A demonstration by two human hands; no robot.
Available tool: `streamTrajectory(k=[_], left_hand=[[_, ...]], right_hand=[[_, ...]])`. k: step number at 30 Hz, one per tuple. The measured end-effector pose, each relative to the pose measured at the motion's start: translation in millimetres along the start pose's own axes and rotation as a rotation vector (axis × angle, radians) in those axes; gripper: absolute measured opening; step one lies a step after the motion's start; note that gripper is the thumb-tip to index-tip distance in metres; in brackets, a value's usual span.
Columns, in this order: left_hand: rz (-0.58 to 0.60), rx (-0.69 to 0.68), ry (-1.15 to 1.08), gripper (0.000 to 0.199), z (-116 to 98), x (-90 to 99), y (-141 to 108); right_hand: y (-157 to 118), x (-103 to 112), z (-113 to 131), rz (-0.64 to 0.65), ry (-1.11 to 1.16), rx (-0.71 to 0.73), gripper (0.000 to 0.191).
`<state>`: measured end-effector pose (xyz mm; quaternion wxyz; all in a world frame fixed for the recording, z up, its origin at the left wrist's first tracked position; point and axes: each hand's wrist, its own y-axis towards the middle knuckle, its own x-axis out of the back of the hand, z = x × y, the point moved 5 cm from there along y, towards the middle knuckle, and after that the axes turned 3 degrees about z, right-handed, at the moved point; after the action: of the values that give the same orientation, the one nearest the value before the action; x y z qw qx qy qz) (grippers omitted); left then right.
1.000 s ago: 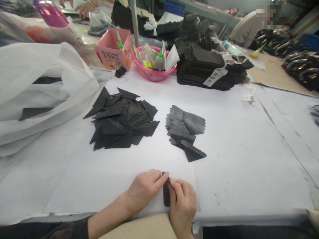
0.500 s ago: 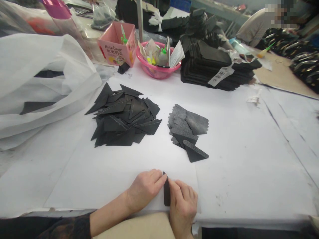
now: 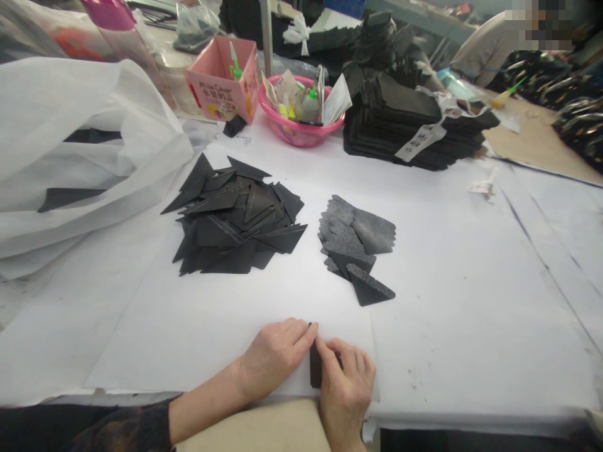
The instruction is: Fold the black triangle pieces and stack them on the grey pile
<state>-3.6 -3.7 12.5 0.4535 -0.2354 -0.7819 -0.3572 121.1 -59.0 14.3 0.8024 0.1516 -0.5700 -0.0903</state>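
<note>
A narrow black piece (image 3: 315,369), perhaps leather or a similar sheet, lies on the white-covered table near its front edge. The fingertips of my left hand (image 3: 277,348) are closed on its far end. From the other side my right hand (image 3: 346,376) pinches the piece along its right edge, thumb and forefinger close to the left fingertips. Beyond my hands is a heap of black triangular pieces (image 3: 235,226). To its right several grey-backed pieces (image 3: 348,226) overlap, with a partly folded black triangle (image 3: 370,287) at their near end.
Behind the heap stand a pink box (image 3: 221,81) and a pink basket (image 3: 301,135) with bottles and papers. A tagged black stack (image 3: 400,119) is at the back right. White sheeting (image 3: 155,144) covers the left side, and a beige cushion-like object (image 3: 259,430) is below my hands.
My right thumb and fingers have shifted slightly on the black piece, and the fingers stand a little further apart from the thumb. My left hand stays nearly still.
</note>
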Motion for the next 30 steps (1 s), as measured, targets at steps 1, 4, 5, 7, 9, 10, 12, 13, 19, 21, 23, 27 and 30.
streamTrajectory(k=[1,4,5,7,9,10,12,13,19,21,23,27,30], left_hand=[[0.001,-0.005,0.012,0.023,-0.8,0.4,-0.3],[0.003,-0.010,0.044,0.021,-2.6,1.4,-2.0],[0.005,-0.010,0.052,0.022,-2.9,1.4,-2.6],[0.008,-0.007,0.060,0.022,-3.2,1.1,-3.7],[0.007,-0.006,0.061,0.022,-3.3,0.6,-4.1],[0.007,-0.004,0.062,0.021,-3.2,0.3,-4.1],[0.006,-0.002,0.066,0.021,-3.2,-0.3,-3.8],[0.006,-0.001,0.069,0.021,-3.2,-0.6,-3.7],[0.008,-0.001,0.098,0.021,-3.8,-1.2,-3.8],[0.006,-0.005,0.097,0.020,-4.1,-1.4,-3.9],[0.007,-0.006,0.097,0.020,-4.2,-2.1,-4.0],[0.004,-0.005,0.103,0.019,-4.1,-3.3,-4.0],[-0.001,-0.010,0.100,0.018,-4.1,-3.1,-4.0]], right_hand=[[0.0,-0.1,0.1,0.000,0.000,0.000,0.023],[-0.4,-0.8,0.0,0.005,0.000,0.003,0.022],[-0.6,-1.2,-0.2,0.009,-0.002,0.004,0.022],[-1.1,-1.8,-0.6,0.015,-0.006,0.007,0.022],[-1.7,-2.0,-0.9,0.012,-0.006,0.011,0.022],[-2.0,-2.1,-1.0,0.008,-0.004,0.013,0.023],[-2.4,-2.1,-1.2,0.003,0.000,0.014,0.023],[-2.5,-2.0,-1.3,0.003,0.000,0.012,0.023],[-1.6,-0.8,-0.4,0.005,-0.003,0.010,0.023],[-1.1,-0.4,-0.1,0.001,-0.001,0.012,0.023],[-0.5,-0.6,-0.3,-0.001,0.003,0.010,0.022],[0.4,-1.3,-0.7,-0.004,0.006,0.008,0.022],[0.1,-1.8,-0.7,0.001,0.012,0.001,0.023]])
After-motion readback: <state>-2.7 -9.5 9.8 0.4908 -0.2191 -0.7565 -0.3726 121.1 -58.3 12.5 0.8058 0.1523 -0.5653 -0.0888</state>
